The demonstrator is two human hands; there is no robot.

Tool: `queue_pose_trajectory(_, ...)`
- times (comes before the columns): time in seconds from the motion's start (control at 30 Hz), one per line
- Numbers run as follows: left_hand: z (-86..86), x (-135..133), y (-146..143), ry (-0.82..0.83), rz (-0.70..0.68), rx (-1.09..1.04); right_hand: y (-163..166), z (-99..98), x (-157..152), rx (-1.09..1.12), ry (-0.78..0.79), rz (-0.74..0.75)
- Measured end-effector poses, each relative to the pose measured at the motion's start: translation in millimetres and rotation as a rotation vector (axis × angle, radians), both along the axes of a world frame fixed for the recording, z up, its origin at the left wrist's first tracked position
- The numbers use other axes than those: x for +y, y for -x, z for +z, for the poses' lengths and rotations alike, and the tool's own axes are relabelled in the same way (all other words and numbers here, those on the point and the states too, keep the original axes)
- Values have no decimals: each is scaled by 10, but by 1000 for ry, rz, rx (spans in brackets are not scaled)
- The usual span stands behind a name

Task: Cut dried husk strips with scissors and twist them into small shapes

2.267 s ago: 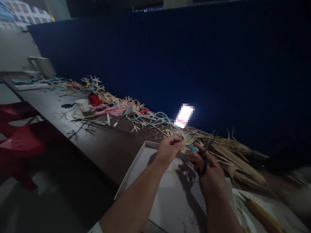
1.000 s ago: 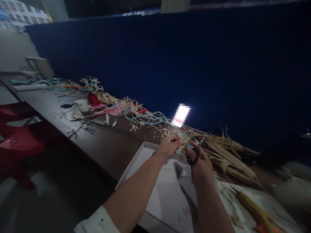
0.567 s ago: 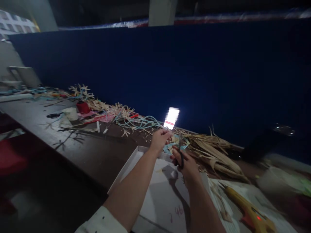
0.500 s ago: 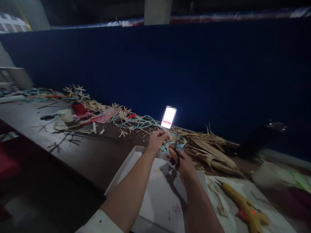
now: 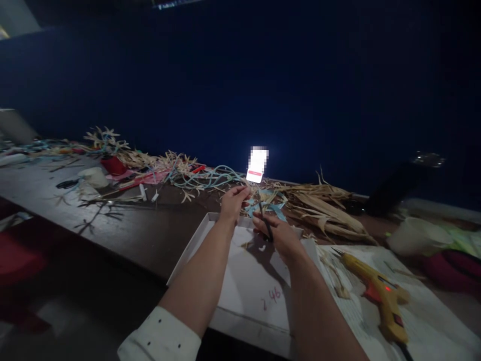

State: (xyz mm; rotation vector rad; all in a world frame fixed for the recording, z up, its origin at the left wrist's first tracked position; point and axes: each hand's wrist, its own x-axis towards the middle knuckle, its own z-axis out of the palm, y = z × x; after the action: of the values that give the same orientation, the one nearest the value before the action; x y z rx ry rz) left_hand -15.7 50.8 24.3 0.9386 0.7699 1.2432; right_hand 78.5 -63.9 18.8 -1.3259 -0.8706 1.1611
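My right hand (image 5: 280, 233) grips dark-handled scissors (image 5: 269, 230), with the blades pointing up and away from me. Left of the blades, my left hand (image 5: 232, 203) is closed in a pinch; what lies between its fingertips is too small to make out. Pale scraps and light-blue pieces (image 5: 277, 209) lie just beyond both hands. Below my forearms is a shallow white box (image 5: 244, 281) with red handwritten marks. A lit phone (image 5: 256, 168) stands upright right behind my left hand.
Dried husks (image 5: 323, 205) lie to the right. A yellow glue gun (image 5: 379, 288) with a red light rests on paper, near a pale cup (image 5: 417, 238). Leftward are light-blue cords (image 5: 221, 175), a red spool (image 5: 113, 165) and another pair of scissors (image 5: 67, 184). A dark blue partition (image 5: 188, 90) rises behind.
The view has tilted down slightly, so the table things sit a little higher and further left. Both hands keep nearly the same pose, the scissors still in my right.
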Motion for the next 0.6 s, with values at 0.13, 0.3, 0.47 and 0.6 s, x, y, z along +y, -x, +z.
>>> queue_pose_trajectory(0.13,3,-22,1,-4,-3,-1,26,17,-7,6,28,15)
queue_pose_trajectory(0.3,-2,-49,-23,8,-16,-2,53,41,-14,-35,32,31)
queue_pose_trajectory(0.47,-1,-64,-35,29,-26,-27,68,81,-34,-110,28,16)
queue_pose_trajectory(0.6,1,-67,-38,37,-30,-40,67,84,-36,-123,45,10)
